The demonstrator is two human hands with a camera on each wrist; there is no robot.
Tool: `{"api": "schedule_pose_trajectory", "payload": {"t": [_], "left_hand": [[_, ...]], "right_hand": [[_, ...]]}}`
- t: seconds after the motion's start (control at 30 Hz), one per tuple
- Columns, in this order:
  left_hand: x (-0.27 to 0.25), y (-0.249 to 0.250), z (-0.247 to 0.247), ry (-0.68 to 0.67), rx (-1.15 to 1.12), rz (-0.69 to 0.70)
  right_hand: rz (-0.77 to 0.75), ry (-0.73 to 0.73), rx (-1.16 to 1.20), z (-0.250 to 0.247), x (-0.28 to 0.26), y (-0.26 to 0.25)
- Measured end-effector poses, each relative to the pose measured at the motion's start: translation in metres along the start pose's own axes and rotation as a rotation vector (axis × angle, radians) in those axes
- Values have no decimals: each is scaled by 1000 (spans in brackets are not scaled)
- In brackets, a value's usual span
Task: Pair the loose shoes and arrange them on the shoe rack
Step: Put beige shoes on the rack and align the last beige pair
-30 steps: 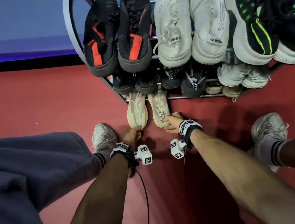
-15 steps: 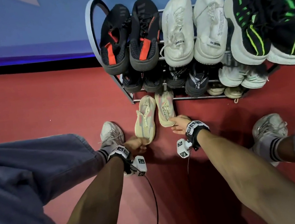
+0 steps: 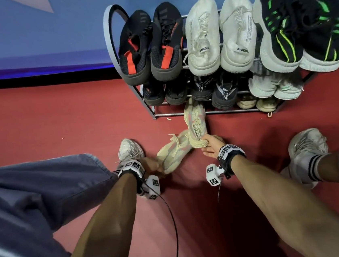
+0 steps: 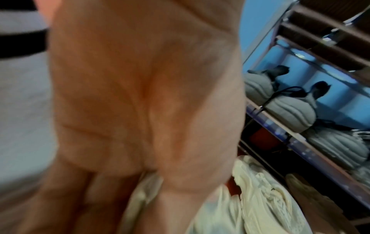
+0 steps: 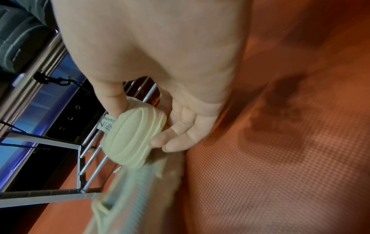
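Right grip (image 5: 160,110) pinches cream shoe (image 5: 132,139) heel.

Both bare forearms are reaching forward and down. The left hand (image 3: 151,165) is curling around something pale; the right hand (image 3: 211,144) is pinching with thumb and fingers (image 5: 176,142).

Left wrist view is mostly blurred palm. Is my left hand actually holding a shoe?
Observer: Yes. The head view shows the left hand gripping the heel end of a slanted cream shoe on the red floor.
Operator: Where's its partner?
Observer: The right hand holds the second cream shoe by the heel, toe pointing into the shoe rack.
Operator: What kind of grip?
Observer: In the right wrist view, the thumb is on one side of the heel and the fingers on the other.
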State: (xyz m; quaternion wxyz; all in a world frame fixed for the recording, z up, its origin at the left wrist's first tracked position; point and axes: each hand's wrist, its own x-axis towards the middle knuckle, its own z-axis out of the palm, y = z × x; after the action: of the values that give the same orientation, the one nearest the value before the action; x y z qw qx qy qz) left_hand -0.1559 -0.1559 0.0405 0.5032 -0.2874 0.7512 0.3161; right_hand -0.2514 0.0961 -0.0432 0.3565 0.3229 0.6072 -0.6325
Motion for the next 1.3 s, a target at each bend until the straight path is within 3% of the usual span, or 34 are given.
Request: {"api": "schedule_pose_trajectory", "payload": {"t": [0.07, 0.13, 0.3, 0.37, 0.53, 0.6, 0.63, 0.7, 0.87, 0.97, 1.2, 1.3], "left_hand": [[-7, 9, -12, 5, 310, 22], [0, 19, -13, 40, 389, 86], [31, 46, 3, 304, 67, 408], [39, 56, 11, 351, -88, 448], [87, 49, 23, 153, -321, 293], [101, 40, 32, -25, -754, 210], [103, 38, 40, -70, -830, 196], [80, 44, 51, 60, -692, 185], [47, 66, 64, -55, -640, 219], [52, 79, 64, -109, -588, 238], [75, 82, 75, -12, -628, 199], [75, 85, 78, -57, -651, 173]], "right_hand": [[-21, 26, 30, 1, -5, -4], [-23, 28, 33, 0, -7, -6], [-12, 5, -6, 2, -11, -1], [-7, -1, -27, 2, -11, 2], [18, -150, -290, 0, -19, 16], [5, -188, -381, 3, -21, 27], [-9, -183, -414, 5, -20, 33], [-46, -138, -500, 9, -15, 42], [-109, -75, -566, 13, -16, 44], [-106, -65, -566, 12, -18, 43], [-79, -72, -522, 3, -9, 51], [-33, -82, -460, -2, -7, 48]]}}
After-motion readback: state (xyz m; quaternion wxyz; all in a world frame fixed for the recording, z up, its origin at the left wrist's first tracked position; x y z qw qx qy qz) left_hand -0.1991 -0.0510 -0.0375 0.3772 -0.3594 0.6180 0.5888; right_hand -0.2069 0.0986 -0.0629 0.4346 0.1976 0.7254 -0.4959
